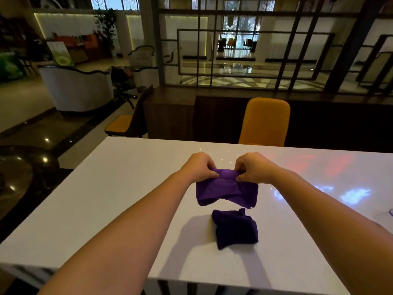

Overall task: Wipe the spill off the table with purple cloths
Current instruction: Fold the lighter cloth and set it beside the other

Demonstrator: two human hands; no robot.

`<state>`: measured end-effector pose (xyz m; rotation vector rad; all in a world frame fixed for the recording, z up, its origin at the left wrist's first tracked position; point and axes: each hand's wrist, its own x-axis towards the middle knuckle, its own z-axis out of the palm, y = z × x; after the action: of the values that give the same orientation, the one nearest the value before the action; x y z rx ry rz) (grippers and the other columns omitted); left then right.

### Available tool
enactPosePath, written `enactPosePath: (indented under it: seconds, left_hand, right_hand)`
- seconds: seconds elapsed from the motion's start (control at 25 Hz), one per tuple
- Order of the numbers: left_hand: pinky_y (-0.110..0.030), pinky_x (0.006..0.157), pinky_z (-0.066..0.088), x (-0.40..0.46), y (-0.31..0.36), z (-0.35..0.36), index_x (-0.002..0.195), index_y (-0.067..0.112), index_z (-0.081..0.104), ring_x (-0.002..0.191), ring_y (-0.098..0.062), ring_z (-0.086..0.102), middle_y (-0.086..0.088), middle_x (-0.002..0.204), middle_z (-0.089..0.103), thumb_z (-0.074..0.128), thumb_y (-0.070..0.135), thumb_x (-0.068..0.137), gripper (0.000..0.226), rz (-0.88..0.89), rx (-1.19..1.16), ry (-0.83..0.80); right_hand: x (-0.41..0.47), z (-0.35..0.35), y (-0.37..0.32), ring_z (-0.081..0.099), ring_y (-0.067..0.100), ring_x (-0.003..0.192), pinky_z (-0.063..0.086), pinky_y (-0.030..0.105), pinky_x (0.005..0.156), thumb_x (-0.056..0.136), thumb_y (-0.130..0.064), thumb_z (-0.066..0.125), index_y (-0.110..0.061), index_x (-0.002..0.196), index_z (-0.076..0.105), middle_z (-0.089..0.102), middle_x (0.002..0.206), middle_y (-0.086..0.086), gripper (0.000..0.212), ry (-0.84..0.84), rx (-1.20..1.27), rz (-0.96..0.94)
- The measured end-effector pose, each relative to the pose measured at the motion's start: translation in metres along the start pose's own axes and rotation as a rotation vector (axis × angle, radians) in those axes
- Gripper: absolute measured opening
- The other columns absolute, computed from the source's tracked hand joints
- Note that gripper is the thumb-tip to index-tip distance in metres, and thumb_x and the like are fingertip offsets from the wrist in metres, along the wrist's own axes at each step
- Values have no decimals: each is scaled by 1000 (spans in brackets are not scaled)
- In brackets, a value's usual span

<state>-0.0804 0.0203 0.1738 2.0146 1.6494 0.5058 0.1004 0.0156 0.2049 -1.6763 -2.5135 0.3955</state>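
Note:
A purple cloth (227,191) hangs a little above the white table (119,179), pinched along its top edge by both hands. My left hand (198,167) grips the cloth's left part and my right hand (253,167) grips its right part, fingers closed on the fabric. A second, darker purple cloth (235,228) lies crumpled on the table just in front of the held one, nearer to me. I see no clear spill; coloured light reflections show on the table's right side.
A yellow chair (264,122) stands at the table's far edge. Another chair (129,118) stands off to the far left. A dark wooden partition with a metal lattice runs behind. The rim of a glass object (390,212) shows at the right edge.

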Motion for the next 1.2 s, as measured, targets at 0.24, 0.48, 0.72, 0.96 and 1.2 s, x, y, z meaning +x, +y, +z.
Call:
enactPosePath:
  seconds: [0.24, 0.48, 0.72, 0.96, 1.2]
  left_hand:
    - [-22, 63, 45, 15, 53, 44, 103, 9, 69, 81, -16, 57, -10, 103, 69, 66, 20, 82, 24, -18, 15, -11]
    - [-26, 70, 45, 34, 115, 104, 104, 8, 69, 83, -16, 57, -11, 105, 69, 65, 20, 83, 25, -98, -64, 41]
    - [-25, 68, 43, 39, 142, 164, 97, 9, 72, 81, -15, 57, -10, 100, 70, 67, 17, 81, 19, -169, -109, 9]
    - [-31, 76, 49, 41, 143, 216, 94, 10, 73, 87, -21, 62, -9, 99, 72, 67, 15, 79, 17, -194, -90, -58]
    - [-41, 80, 53, 39, 127, 257, 92, 11, 73, 88, -24, 63, -8, 97, 72, 66, 15, 79, 15, -243, -50, -121]
  right_hand:
    - [-14, -2, 69, 57, 17, 81, 48, 22, 69, 82, -14, 68, -12, 103, 66, 67, 102, 7, 22, -31, 18, 20]
    - [-22, -19, 153, 57, 17, 81, 47, 22, 70, 81, -15, 69, -13, 102, 66, 66, 99, 5, 21, -132, -52, -35]
    - [-47, 2, 211, 58, 18, 82, 50, 25, 71, 80, -16, 68, -11, 97, 65, 65, 94, 5, 18, -217, -12, -65]
    - [-63, 39, 248, 52, 20, 76, 38, 19, 56, 77, -14, 69, -8, 89, 65, 57, 81, 2, 15, -272, 43, -38]
    - [-71, 87, 265, 52, 22, 77, 40, 25, 65, 79, -10, 64, -8, 89, 62, 56, 84, 6, 10, -304, 92, -14]
